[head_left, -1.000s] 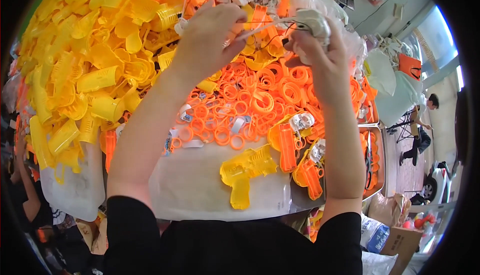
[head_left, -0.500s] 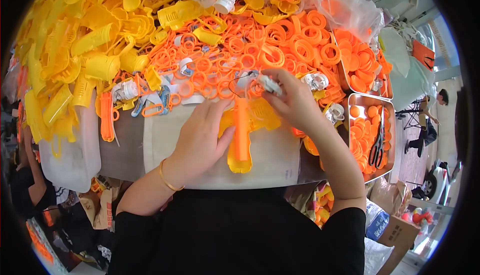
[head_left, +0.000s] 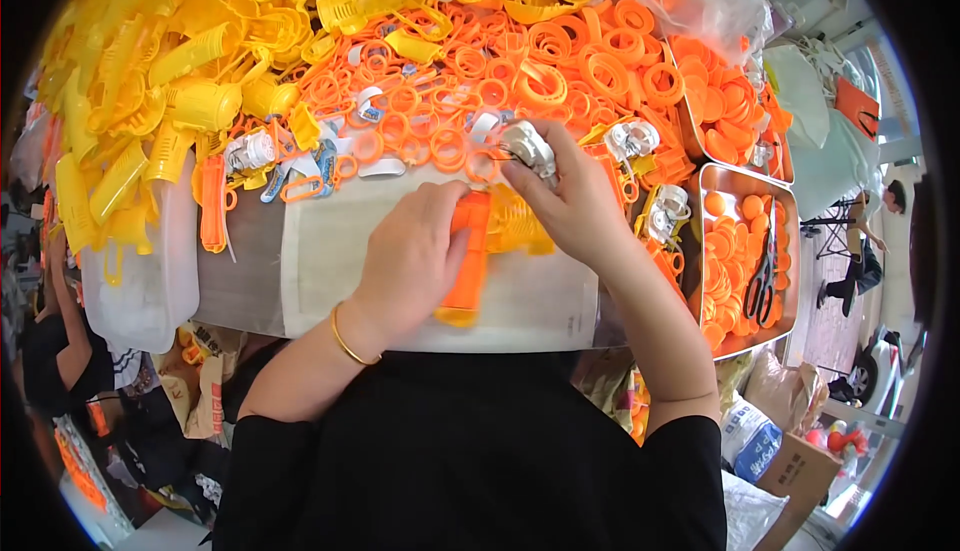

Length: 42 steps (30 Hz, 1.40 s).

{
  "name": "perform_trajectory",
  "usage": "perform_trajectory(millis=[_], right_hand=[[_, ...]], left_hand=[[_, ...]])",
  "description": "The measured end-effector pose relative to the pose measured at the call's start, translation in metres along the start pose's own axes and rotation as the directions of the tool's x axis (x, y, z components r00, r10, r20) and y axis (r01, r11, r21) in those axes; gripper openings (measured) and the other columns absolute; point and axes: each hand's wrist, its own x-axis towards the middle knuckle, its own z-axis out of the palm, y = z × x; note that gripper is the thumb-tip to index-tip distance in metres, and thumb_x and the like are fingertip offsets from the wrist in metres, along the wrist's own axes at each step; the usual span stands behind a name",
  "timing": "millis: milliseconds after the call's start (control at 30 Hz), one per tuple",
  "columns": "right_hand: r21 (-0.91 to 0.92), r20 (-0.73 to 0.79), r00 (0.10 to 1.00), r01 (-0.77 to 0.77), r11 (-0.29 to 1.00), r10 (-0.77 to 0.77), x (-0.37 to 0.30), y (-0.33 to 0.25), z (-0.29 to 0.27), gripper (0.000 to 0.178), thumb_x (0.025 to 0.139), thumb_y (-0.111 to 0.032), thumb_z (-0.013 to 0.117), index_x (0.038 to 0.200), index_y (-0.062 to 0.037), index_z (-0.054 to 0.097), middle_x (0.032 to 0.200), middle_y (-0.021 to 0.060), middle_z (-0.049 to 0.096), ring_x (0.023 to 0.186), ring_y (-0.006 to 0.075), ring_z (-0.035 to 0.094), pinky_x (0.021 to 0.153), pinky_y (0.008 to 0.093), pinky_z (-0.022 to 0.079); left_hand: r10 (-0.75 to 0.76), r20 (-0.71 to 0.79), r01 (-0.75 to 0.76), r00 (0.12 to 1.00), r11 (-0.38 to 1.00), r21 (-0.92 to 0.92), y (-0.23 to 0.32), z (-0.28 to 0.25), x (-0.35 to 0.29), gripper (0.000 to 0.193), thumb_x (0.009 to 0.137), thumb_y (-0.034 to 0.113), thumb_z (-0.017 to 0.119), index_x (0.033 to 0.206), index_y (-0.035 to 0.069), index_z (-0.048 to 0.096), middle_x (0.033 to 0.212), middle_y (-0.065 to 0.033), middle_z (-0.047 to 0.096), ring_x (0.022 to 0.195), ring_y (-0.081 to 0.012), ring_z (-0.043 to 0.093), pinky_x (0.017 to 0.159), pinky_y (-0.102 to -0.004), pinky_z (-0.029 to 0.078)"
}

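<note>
My left hand grips a long orange plastic body and presses it against the white work surface. A yellow ribbed part sits against the orange body's right side. My right hand holds a small white and grey plastic piece just above the orange body's top end. A thin gold bangle circles my left wrist.
A heap of orange rings and yellow plastic shells covers the table beyond. At the right stand metal trays of orange discs, one with black scissors. A translucent bin sits at left. A person is far right.
Both hands have come down from the pile to the white surface. The left hand now grips the orange body, and the right hand has brought the small white piece to its top end.
</note>
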Motion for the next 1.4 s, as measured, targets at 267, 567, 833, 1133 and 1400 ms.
perform_trajectory(millis=[267, 567, 833, 1133, 1400], right_hand=[[-0.034, -0.105, 0.993, -0.048, 0.998, 0.044, 0.000, 0.006, 0.016, 0.034, 0.087, -0.020, 0.066, 0.113, -0.0021, 0.053, 0.090, 0.0107, 0.063, 0.080, 0.0170, 0.061, 0.070, 0.0293, 0.048], [0.023, 0.001, 0.983, -0.184, 0.983, 0.184, -0.005, 0.006, 0.016, 0.032, 0.088, -0.020, 0.065, 0.113, -0.0026, 0.054, 0.090, 0.0052, 0.062, 0.081, 0.0095, 0.056, 0.071, 0.0257, 0.047], [0.042, 0.033, 0.983, -0.181, 0.983, 0.180, -0.002, -0.002, 0.018, 0.034, 0.087, -0.020, 0.066, 0.113, -0.0022, 0.054, 0.092, 0.0060, 0.062, 0.083, 0.0114, 0.057, 0.074, 0.0271, 0.047], [0.028, 0.253, 0.958, -0.149, 0.988, 0.137, 0.023, -0.030, -0.006, 0.040, 0.079, -0.014, 0.067, 0.115, -0.0019, 0.055, 0.097, 0.0056, 0.061, 0.088, 0.0096, 0.057, 0.078, 0.0266, 0.047], [0.125, 0.064, 0.991, -0.124, 0.984, 0.117, 0.014, -0.027, -0.001, 0.033, 0.086, -0.015, 0.066, 0.115, -0.0024, 0.055, 0.096, 0.0024, 0.063, 0.080, 0.0064, 0.060, 0.066, 0.0217, 0.049]], left_hand=[[0.044, -0.014, -0.042, 0.999, 0.995, 0.087, -0.011, -0.019, 0.008, 0.019, 0.075, 0.003, 0.063, 0.092, 0.003, 0.055, 0.079, -0.0109, 0.058, 0.075, -0.0276, 0.057, 0.067, -0.0387, 0.047], [0.060, -0.013, -0.056, 0.998, 0.975, 0.217, -0.016, -0.016, 0.007, 0.014, 0.073, 0.008, 0.065, 0.072, 0.006, 0.051, 0.067, -0.0061, 0.057, 0.067, -0.0239, 0.057, 0.059, -0.0363, 0.047], [0.106, -0.031, -0.093, 0.994, 0.951, 0.295, -0.024, -0.003, 0.003, 0.012, 0.075, 0.009, 0.064, 0.076, 0.006, 0.052, 0.068, -0.0072, 0.058, 0.067, -0.0243, 0.058, 0.057, -0.0367, 0.047], [-0.250, 0.145, 0.275, 0.957, 0.940, -0.199, -0.008, -0.028, -0.017, 0.042, 0.080, 0.021, 0.070, 0.112, 0.005, 0.047, 0.073, -0.0059, 0.054, 0.063, -0.0184, 0.053, 0.056, -0.0307, 0.044], [-0.252, 0.131, 0.264, 0.959, 0.622, -0.737, -0.030, -0.037, 0.027, 0.015, 0.087, 0.013, 0.064, 0.092, 0.000, 0.057, 0.082, -0.0001, 0.053, 0.079, -0.0075, 0.049, 0.070, -0.0258, 0.042]])
